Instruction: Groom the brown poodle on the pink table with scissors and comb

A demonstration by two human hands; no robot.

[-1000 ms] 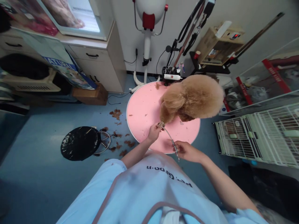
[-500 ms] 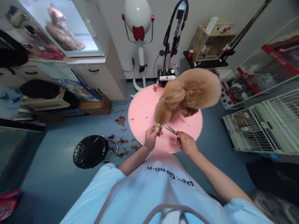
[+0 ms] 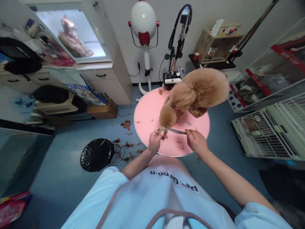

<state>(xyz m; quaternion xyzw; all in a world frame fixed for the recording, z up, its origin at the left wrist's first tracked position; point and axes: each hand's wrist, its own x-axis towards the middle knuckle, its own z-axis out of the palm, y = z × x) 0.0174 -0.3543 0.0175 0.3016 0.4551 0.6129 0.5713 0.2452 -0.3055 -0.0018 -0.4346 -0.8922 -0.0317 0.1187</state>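
Observation:
A fluffy light-brown dog (image 3: 202,87) with rounded, poodle-like fur stands on a round pink table (image 3: 147,109). One of its legs ends in a puffy ball of fur (image 3: 168,117) close to me. My left hand (image 3: 156,139) pinches the paw (image 3: 163,129) just below that ball. In my right hand (image 3: 195,141) are curved scissors (image 3: 178,131), their blades pointing left to the fur's lower edge beside the paw. The blades look closed or seen edge-on. My right fingers partly hide the handles.
A black stool (image 3: 97,155) stands left of the table, with brown fur clippings (image 3: 126,124) on the floor. A white lamp-like stand (image 3: 146,60) and a black tool holder (image 3: 172,77) are behind the table. At right stands a wire cage (image 3: 269,130).
The scissors have turned from a slant to nearly level, and their blades have come together. My right hand has moved slightly up and right. The whole view has shifted a little.

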